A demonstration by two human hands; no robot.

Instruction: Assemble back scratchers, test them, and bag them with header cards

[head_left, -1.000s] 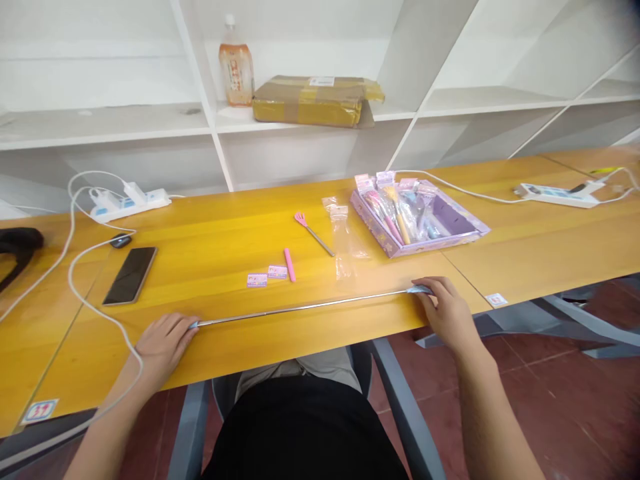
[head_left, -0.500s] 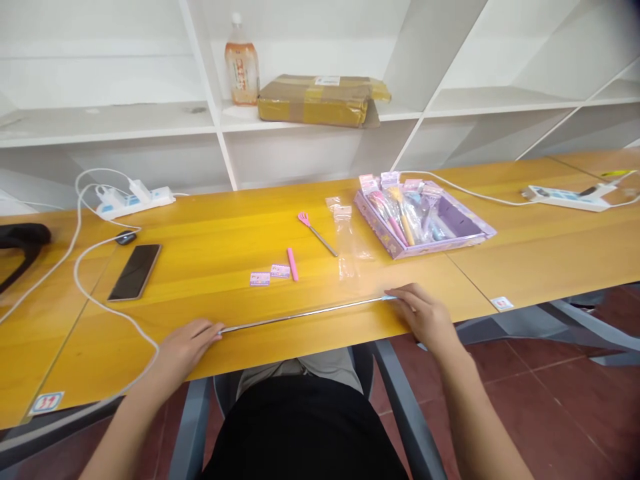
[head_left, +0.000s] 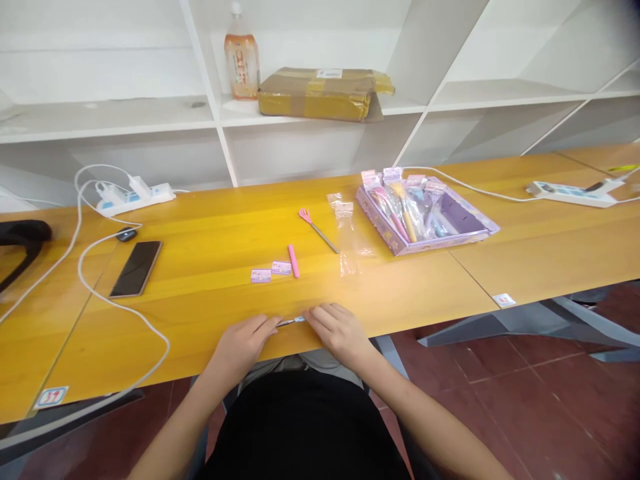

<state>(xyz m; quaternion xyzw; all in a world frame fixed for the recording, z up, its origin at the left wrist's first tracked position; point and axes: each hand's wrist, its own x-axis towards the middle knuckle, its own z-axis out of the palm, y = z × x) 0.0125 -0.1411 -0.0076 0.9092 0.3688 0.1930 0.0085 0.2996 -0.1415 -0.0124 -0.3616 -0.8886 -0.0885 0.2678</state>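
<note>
My left hand (head_left: 246,341) and my right hand (head_left: 340,331) are close together over the table's front edge, both closed on a thin metal rod (head_left: 286,323). Only a short piece of the rod shows between them, with a light blue bit at the right hand's fingers. Beyond the hands lie a pink stick (head_left: 293,261) and two small purple cards (head_left: 261,275). A pink claw-shaped head on a metal rod (head_left: 319,230) lies behind these, left of some clear plastic bags (head_left: 347,240). The purple tray (head_left: 467,238) holds several bagged pieces.
On the left are a black phone (head_left: 136,269), a white cable (head_left: 133,310), a small black object (head_left: 127,235) and a power strip (head_left: 137,200). Another strip (head_left: 575,194) is at the right. A bottle (head_left: 242,63) and a taped carton (head_left: 320,97) stand on the shelf.
Both hands have moved inward and now almost meet. The long rod that stretched between them now shows only as a short piece. The view has shifted slightly.
</note>
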